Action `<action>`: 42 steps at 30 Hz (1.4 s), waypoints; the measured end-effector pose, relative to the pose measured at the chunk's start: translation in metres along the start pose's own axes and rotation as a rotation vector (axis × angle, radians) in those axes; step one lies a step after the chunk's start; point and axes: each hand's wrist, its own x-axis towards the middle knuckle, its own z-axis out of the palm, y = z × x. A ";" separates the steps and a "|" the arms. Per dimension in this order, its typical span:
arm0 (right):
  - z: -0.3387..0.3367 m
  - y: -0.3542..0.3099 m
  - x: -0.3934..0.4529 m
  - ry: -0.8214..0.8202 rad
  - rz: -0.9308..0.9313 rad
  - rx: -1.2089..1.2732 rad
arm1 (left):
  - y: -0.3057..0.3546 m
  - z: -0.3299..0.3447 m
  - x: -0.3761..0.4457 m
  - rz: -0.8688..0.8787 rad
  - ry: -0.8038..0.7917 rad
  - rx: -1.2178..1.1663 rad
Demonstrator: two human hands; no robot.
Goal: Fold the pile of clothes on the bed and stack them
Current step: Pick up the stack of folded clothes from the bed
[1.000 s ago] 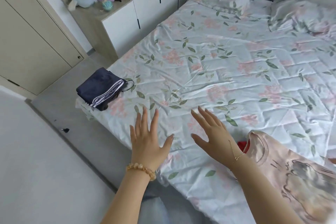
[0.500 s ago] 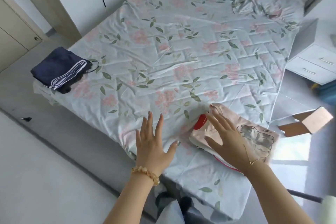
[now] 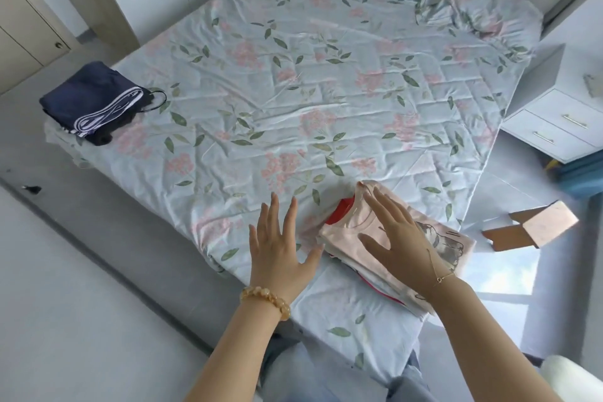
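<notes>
The right hand [image 3: 396, 238] is spread flat, fingers straight, over a folded pink T-shirt [image 3: 346, 235] with a grey printed figure; whether the palm actually presses the cloth or hovers just above it is hard to tell. The left hand [image 3: 277, 245] is likewise released, fingers splayed above the sheet just beside the shirt, a beaded bracelet [image 3: 266, 299] on its wrist. The shirt tops a small stack near the bed's near corner, with a red garment [image 3: 339, 214] showing underneath. The bed [image 3: 293, 81] carries a pale blue quilted sheet printed with pink flowers and green leaves, lightly creased. At its far left corner, well apart, lies a folded navy garment with white stripes [image 3: 94, 101]. A crumpled pillow [image 3: 473, 6] sits by the headboard. A white drawer unit [image 3: 554, 121] stands to the right, an open cardboard box [image 3: 535, 225] on the grey floor.
</notes>
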 end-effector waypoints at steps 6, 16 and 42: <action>-0.018 0.079 0.017 -0.056 -0.067 0.017 | 0.050 0.059 0.014 -0.093 0.068 0.042; -0.006 0.308 0.108 -0.418 -0.042 0.009 | 0.133 0.244 0.044 -0.777 0.080 -0.563; 0.162 0.457 0.210 -1.212 0.284 0.605 | 0.048 0.451 0.058 -1.061 0.030 -1.643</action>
